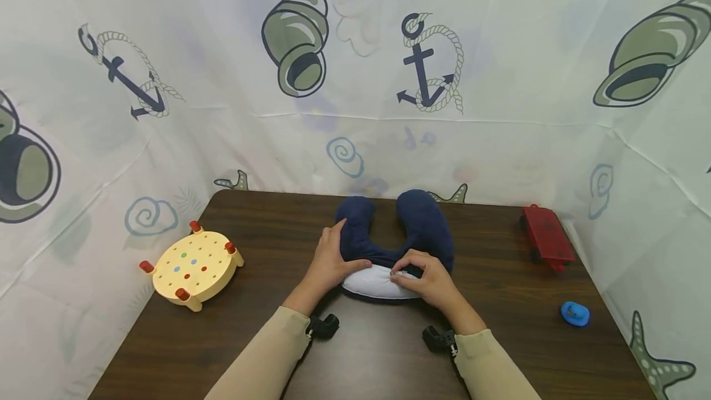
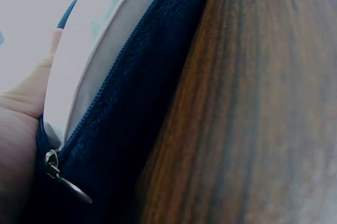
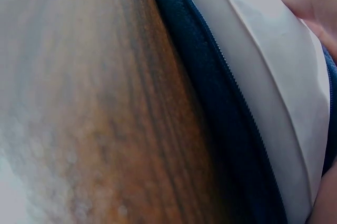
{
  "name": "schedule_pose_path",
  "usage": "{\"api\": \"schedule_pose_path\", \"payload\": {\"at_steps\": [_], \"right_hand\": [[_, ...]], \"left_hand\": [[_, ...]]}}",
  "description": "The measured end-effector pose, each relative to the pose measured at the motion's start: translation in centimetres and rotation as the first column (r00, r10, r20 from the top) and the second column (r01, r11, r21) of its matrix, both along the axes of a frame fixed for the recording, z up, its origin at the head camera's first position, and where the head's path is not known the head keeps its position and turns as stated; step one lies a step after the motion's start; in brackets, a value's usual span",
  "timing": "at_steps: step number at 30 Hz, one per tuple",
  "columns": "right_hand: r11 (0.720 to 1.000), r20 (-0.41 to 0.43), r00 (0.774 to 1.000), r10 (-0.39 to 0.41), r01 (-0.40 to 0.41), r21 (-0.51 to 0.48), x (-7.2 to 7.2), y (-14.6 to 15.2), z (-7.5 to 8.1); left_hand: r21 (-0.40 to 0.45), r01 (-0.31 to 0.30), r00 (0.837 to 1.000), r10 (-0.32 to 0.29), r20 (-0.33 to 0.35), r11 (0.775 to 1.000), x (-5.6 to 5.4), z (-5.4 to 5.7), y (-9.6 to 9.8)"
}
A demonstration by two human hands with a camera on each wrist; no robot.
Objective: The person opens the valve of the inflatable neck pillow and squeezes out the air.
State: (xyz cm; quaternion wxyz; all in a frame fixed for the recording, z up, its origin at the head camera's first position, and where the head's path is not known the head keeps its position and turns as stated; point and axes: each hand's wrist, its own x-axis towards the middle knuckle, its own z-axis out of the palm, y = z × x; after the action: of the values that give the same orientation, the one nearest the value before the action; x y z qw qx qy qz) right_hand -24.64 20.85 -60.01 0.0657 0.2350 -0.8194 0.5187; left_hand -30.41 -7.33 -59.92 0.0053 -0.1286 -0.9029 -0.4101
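Note:
A navy plush neck pillow (image 1: 428, 227) lies on the table with its curved end toward me and its arms pointing away. Its zipper is undone along that end, exposing a white inner cushion (image 1: 366, 283). My left hand (image 1: 328, 261) holds the pillow's left side, fingers along the cover and thumb at the white part. A metal zipper pull (image 2: 73, 190) hangs beside that palm at the left end of the opening. With thumb and forefinger, my right hand (image 1: 424, 276) pinches at the white inner cushion; what exactly lies between the fingertips is too small to tell.
On the left stands a round yellow pegged toy (image 1: 194, 264) with red tips and coloured dots. A red toy skateboard-like object (image 1: 547, 236) lies at the far right, with a small blue object (image 1: 574, 313) nearer. A patterned white sheet (image 1: 366, 79) surrounds the dark wooden table (image 1: 266, 227).

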Motion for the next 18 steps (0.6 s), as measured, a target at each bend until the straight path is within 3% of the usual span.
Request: {"api": "schedule_pose_path", "payload": {"at_steps": [18], "right_hand": [[1.000, -0.009, 1.000, 0.009, -0.009, -0.027, 0.01, 0.02, 0.10]], "left_hand": [[0.037, -0.050, 0.989, 0.045, 0.139, 0.998, -0.28, 0.06, -0.12]]}}
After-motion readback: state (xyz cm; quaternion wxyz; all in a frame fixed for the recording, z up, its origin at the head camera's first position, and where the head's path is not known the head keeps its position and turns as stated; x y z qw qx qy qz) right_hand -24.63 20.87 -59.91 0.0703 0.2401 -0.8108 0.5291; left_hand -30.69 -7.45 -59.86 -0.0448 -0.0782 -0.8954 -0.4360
